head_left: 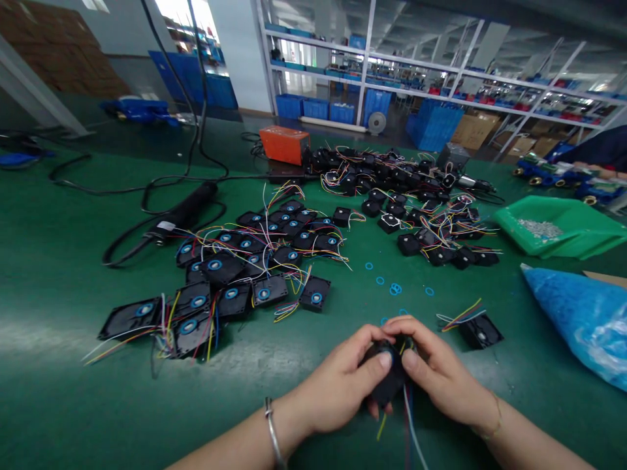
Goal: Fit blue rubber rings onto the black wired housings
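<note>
Low in the middle of the head view, both hands meet around a black motor housing (pixel 388 389) with coloured wires hanging down. My left hand (pixel 345 378) grips its left side, the thumb lying on the top face by a blue ring (pixel 386 358). Curled at the other side, my right hand (pixel 435 369) has its fingers on the housing and wires; the exact contact is partly hidden. To the right lies one black housing (pixel 481 331) with wires and no blue ring visible. Several loose blue rings (pixel 395 288) are scattered beyond my hands.
Many ringed black housings (pixel 230 301) spread over the left of the green table (pixel 59 274); further ones (pixel 416 245) pile up behind. A black corded tool (pixel 186 212) lies left. At right are a green bin (pixel 563 225) of small parts and a blue bag (pixel 582 326).
</note>
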`<state>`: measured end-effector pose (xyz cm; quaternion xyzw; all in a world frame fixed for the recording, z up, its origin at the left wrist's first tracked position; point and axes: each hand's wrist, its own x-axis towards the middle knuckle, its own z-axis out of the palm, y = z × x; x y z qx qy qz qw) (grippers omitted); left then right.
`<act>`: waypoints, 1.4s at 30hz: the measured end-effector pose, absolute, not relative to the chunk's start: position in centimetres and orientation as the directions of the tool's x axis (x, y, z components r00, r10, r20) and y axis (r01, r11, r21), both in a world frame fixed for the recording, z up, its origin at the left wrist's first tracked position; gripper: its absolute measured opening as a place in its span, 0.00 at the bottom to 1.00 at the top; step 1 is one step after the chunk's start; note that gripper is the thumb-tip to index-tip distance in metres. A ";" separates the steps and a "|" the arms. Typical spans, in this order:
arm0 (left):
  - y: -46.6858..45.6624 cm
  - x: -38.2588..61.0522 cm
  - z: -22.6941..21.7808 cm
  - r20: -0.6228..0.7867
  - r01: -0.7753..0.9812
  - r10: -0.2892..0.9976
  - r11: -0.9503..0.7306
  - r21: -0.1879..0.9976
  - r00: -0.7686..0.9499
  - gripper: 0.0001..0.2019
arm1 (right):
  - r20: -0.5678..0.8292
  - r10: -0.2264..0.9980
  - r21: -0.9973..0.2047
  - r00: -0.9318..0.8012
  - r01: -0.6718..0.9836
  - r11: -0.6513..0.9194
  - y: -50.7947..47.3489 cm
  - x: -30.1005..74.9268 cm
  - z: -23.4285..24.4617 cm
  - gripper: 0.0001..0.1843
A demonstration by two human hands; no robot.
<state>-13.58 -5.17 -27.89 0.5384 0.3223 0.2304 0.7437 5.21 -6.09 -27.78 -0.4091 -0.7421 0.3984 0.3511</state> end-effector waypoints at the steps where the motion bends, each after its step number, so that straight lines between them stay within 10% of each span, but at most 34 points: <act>1: -4.9 -13.6 -27.9 -0.257 0.010 0.724 0.326 0.945 0.641 0.14 | 0.227 0.898 -0.839 -0.378 0.392 0.377 -5.7 5.8 -27.6 0.15; 6: -4.0 -13.9 -27.5 -0.314 0.110 0.835 0.297 0.948 0.452 0.10 | 0.316 0.944 -0.293 -0.098 0.936 0.195 -4.0 11.5 -27.6 0.26; 11: -3.2 -14.6 -26.7 -0.306 0.197 0.895 0.252 0.947 0.325 0.10 | 0.043 0.996 0.093 -0.074 0.993 0.070 -4.7 15.6 -29.7 0.34; 16: -2.9 -16.0 -26.4 -0.114 0.435 0.926 -0.058 0.899 0.359 0.15 | 0.176 0.984 -0.009 0.007 1.000 -0.006 -4.3 15.2 -30.1 0.30; 19: -3.5 -16.5 -26.3 0.044 0.721 0.943 -0.281 0.633 0.329 0.15 | 0.366 0.928 -0.200 0.070 0.980 0.005 -3.8 13.5 -29.9 0.37; 24: -4.7 -16.6 -25.5 0.100 0.977 0.991 -0.103 0.184 0.086 0.27 | 0.417 0.907 -0.493 -0.055 0.825 0.277 -5.5 8.2 -30.4 0.32; 28: -5.0 -17.5 -24.1 0.317 0.975 0.948 -0.077 0.208 0.007 0.23 | 0.414 0.904 -0.574 -0.101 0.742 0.346 -6.6 5.2 -31.3 0.23; 31: -5.6 -17.6 -23.9 0.326 0.825 0.944 -0.225 0.519 0.052 0.18 | 0.474 0.879 -0.595 -0.048 0.718 0.360 -6.6 4.4 -31.6 0.22; 35: -7.0 -15.8 -25.7 -0.019 0.125 0.901 -0.040 0.991 0.433 0.28 | 0.592 0.804 -0.566 -0.053 0.683 0.462 -7.3 3.2 -31.4 0.22; 42: -7.1 -13.5 -26.9 -0.381 -0.369 0.808 0.556 0.745 0.449 0.25 | 0.566 0.750 -0.662 -0.341 0.354 0.660 -7.8 2.9 -30.4 0.34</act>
